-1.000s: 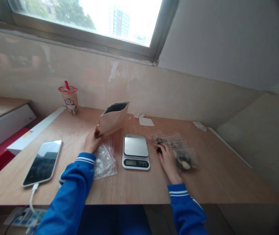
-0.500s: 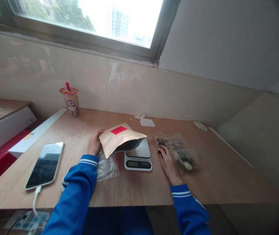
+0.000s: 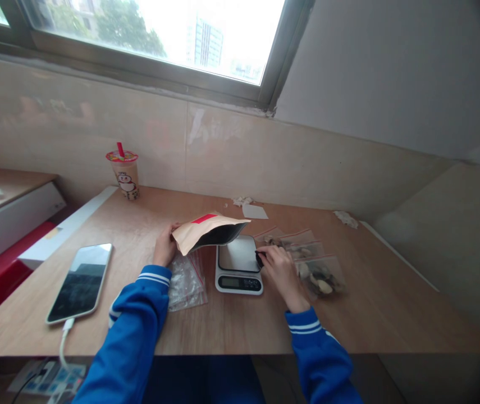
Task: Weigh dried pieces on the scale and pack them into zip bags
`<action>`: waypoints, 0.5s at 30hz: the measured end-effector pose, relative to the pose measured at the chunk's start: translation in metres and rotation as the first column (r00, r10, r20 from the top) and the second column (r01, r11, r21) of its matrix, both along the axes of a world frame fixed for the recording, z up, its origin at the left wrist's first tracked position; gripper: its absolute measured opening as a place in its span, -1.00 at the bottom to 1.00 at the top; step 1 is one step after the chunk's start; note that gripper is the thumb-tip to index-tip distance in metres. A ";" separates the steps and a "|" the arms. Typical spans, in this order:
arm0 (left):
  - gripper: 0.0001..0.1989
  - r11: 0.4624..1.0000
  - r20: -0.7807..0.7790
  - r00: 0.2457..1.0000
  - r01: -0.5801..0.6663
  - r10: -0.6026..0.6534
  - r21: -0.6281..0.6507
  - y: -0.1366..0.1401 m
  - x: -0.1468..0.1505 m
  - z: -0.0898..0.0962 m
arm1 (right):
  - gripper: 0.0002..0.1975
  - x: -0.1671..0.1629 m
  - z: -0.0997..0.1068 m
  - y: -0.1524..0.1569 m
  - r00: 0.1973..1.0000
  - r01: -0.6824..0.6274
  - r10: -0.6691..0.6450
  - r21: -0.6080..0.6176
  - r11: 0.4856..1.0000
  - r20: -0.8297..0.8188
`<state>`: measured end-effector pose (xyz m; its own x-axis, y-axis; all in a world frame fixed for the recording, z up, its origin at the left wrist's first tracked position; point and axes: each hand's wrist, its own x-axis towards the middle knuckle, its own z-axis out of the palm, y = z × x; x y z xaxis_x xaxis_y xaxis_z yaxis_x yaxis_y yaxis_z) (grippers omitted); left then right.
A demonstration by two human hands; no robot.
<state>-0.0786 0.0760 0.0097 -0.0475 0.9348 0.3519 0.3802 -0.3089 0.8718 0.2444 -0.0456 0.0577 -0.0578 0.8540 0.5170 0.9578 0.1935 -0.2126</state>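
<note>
Tan paper pouch [image 3: 206, 227], head view, mouth gaping, left end gripped in my left hand [image 3: 165, 246], seen overlapping the scale [image 3: 238, 258], dark piece [image 3: 260, 258] pinched in my right hand [image 3: 282, 272], at the scale's right edge.

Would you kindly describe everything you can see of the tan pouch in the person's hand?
The tan pouch looks like paper, with a dark inside and a red label on its upper face. The left hand grips its left end. It is tilted on its side, its open mouth gaping towards the camera. It overlaps the far left part of the scale; whether they touch is unclear.
</note>
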 end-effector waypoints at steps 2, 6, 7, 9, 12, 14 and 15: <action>-0.69 1.000 -0.001 1.000 0.005 -0.005 -0.002 -0.001 0.000 0.001 | -0.79 -0.016 0.016 0.010 0.990 -0.057 0.060 0.027 0.998 -0.127; -0.69 1.000 0.007 1.000 0.007 -0.008 0.003 0.000 0.000 0.002 | -0.80 -0.043 0.050 0.006 0.929 -0.127 0.167 0.138 0.982 -0.332; -0.69 1.000 0.004 1.000 0.006 -0.006 0.006 0.000 0.000 0.002 | -0.80 -0.050 0.058 0.000 0.908 -0.135 0.194 0.179 0.974 -0.371; -0.70 1.000 -0.003 1.000 0.005 -0.005 0.008 0.000 0.000 0.001 | -0.81 -0.063 0.075 -0.013 0.868 -0.182 0.268 0.234 0.955 -0.418; -0.70 1.000 0.007 1.000 0.009 -0.009 0.016 0.000 0.000 -0.001 | -0.78 -0.081 0.094 -0.024 0.837 -0.366 0.417 0.204 0.908 -0.354; -0.72 1.000 0.036 0.999 0.009 -0.010 0.027 0.001 0.001 -0.004 | -0.75 -0.091 0.098 -0.021 0.823 -0.483 0.497 0.121 0.867 -0.276; -0.72 1.000 0.054 0.998 0.011 -0.013 0.029 0.002 0.001 -0.005 | -0.75 -0.095 0.098 -0.017 0.818 -0.522 0.521 0.068 0.850 -0.244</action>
